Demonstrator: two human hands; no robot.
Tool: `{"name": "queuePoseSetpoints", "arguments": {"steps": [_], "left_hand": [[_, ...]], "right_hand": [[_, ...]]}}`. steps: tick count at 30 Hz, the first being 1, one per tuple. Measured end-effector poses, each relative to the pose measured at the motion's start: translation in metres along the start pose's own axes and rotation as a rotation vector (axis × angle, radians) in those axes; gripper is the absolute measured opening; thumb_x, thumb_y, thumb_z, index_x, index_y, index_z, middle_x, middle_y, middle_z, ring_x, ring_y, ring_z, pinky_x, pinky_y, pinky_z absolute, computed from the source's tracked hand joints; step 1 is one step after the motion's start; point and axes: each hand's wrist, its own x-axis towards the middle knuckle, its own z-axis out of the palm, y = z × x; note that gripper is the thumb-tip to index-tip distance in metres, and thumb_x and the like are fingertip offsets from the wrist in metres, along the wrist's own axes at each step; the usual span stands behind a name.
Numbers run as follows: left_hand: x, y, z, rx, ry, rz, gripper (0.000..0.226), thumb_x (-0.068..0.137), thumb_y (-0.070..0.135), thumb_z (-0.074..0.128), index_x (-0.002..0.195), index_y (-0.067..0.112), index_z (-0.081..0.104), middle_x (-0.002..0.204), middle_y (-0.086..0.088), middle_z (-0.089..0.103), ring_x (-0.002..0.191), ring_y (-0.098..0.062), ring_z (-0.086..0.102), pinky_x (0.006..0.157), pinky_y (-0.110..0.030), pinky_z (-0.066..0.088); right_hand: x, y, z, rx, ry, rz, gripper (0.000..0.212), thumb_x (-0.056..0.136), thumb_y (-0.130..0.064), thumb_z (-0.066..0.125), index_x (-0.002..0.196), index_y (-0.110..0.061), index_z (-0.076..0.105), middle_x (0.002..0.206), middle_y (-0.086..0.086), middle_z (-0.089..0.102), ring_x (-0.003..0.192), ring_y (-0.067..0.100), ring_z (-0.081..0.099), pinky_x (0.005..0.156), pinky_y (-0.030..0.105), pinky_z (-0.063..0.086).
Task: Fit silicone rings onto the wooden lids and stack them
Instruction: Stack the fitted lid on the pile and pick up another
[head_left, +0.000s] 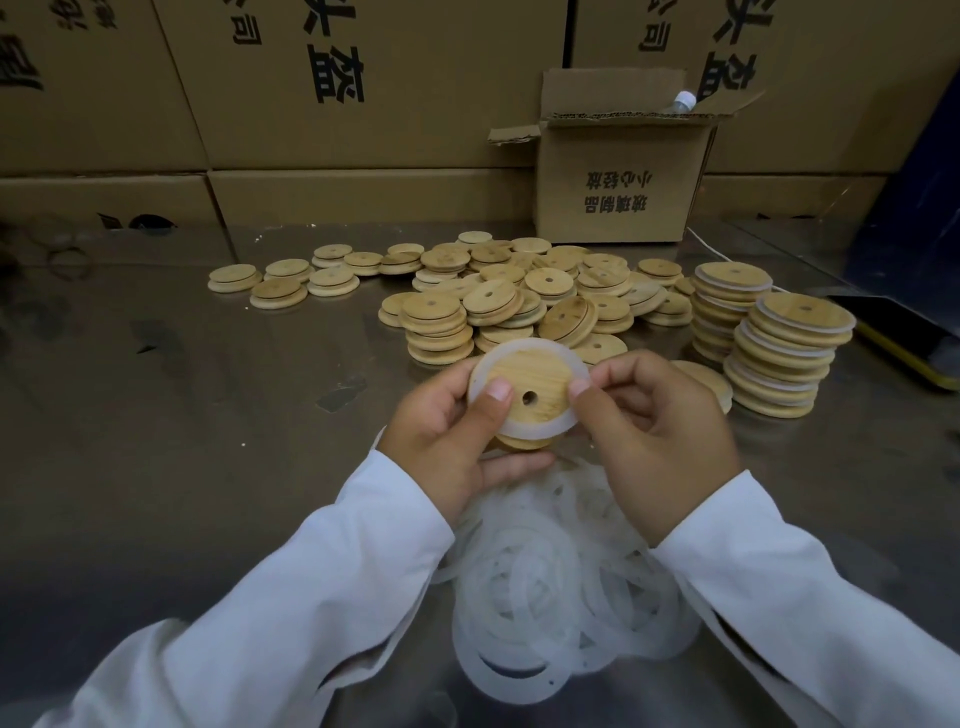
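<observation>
Fingers (498, 392) of both hands are curled in close around one wooden lid (535, 374) at the centre of the frame. The left hand (452, 447) grips it with the thumb pressed on the top face and the other fingers underneath. The right hand (660, 441) pinches the silicone ring (524, 430) at the lid's right edge between thumb and forefinger. The ring lies around the lid's raised face.

Printed cardboard cartons (363, 114) wall off the whole top of the frame, and a steel table (182, 415) spreads below them. A small open box (618, 182) stands on it at upper right. A loose pile of bare lids (519, 296) lies across the middle, with two stacks of ringed lids (779, 364) at the right. A heap of loose rings (545, 597) lies between the white sleeves (311, 597) at the bottom. The held lid has a small hole (529, 398).
</observation>
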Motion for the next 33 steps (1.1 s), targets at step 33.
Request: {"name": "queuePoseSetpoints", "arguments": {"steps": [33], "left_hand": [[0.004,0.007,-0.012,0.254,0.091,0.139,0.033,0.061,0.027,0.065,0.09,0.012,0.066,0.078,-0.003,0.073,0.075,-0.017,0.068,0.075,-0.039,0.055]], "right_hand": [[0.005,-0.008,-0.011,-0.193,-0.117,-0.257,0.011,0.078,-0.017,0.065,0.069,-0.024,0.061,0.077,-0.009,0.062,0.076,0.005,0.058,0.074,0.021,0.047]]}}
